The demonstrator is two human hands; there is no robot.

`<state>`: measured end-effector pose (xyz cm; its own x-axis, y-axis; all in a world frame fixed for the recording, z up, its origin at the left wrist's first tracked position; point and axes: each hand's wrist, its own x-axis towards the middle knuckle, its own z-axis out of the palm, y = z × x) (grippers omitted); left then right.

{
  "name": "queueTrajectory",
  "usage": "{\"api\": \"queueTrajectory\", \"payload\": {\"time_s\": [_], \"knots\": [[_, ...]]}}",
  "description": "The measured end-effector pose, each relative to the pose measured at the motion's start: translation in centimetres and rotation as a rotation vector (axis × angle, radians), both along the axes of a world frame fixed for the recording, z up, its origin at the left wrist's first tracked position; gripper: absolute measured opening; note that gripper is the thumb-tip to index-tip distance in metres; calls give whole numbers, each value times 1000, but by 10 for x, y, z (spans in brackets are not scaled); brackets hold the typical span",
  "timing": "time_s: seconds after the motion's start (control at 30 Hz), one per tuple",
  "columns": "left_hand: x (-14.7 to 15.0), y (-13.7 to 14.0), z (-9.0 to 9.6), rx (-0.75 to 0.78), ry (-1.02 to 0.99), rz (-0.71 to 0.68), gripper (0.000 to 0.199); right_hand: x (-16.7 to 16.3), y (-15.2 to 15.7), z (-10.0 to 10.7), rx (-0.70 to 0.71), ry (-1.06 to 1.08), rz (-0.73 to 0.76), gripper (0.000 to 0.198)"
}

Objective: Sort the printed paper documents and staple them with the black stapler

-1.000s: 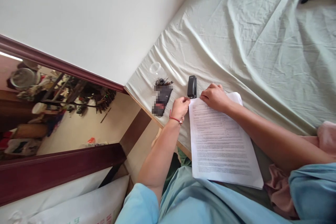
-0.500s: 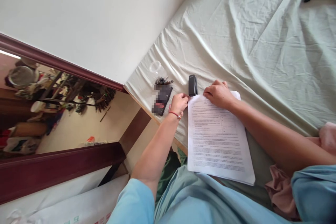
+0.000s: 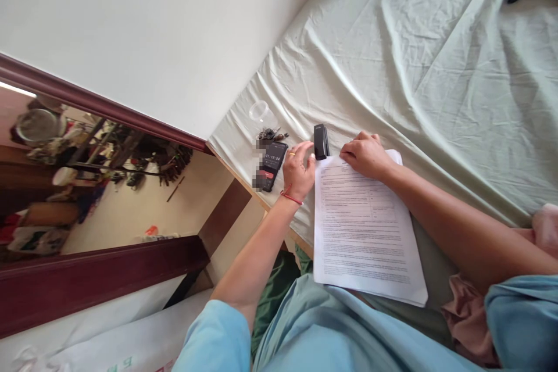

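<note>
A stack of printed papers (image 3: pixel 364 232) lies on the pale green cloth in front of me, reaching over the edge toward my lap. My right hand (image 3: pixel 365 154) rests on its top edge, fingers curled and pressing on the sheets. A black stapler (image 3: pixel 321 142) stands just beyond the top left corner of the stack. Beside that corner my left hand (image 3: pixel 300 170) has its thumb and fingers apart and holds nothing. Its fingertips come close to the stapler; whether they touch it I cannot tell. A red string bracelet circles the left wrist.
Left of my left hand lies a phone (image 3: pixel 272 165) with its screen lit, partly blurred out. Dark keys (image 3: pixel 272 134) and a clear round lid (image 3: pixel 258 110) are behind it. A white wall (image 3: pixel 174 35) borders the cloth (image 3: pixel 436 70) on the left. Pink fabric (image 3: pixel 468 314) lies by my right arm.
My left hand has lifted from the papers' top left corner, and its pinched fingers have spread toward the stapler. The phone's screen now shows a running time. My right hand stays on the stack.
</note>
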<state>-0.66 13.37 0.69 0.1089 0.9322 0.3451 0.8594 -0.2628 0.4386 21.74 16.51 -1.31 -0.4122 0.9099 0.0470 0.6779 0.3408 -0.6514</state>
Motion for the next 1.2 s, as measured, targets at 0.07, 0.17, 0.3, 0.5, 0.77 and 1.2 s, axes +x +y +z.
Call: {"api": "queueTrajectory", "payload": {"time_s": [0.07,0.17,0.3,0.5,0.77,1.2], "knots": [[-4,-3,-1,30,73,-165,36,0,0,0,2,-17,-5,29],[-10,-2,-5,-7,163,-260,42,0,0,2,-4,-38,-11,29],[-16,0,-5,-48,250,-253,45,1,1,4,-11,-53,-7,29],[-17,-2,-8,-77,281,-248,56,1,0,4,-8,-56,-9,30],[-6,-11,-7,-166,216,-169,75,2,2,-2,7,-37,-13,30],[-20,-82,-19,-193,-547,251,42,1,-2,10,-19,108,246,30]]}}
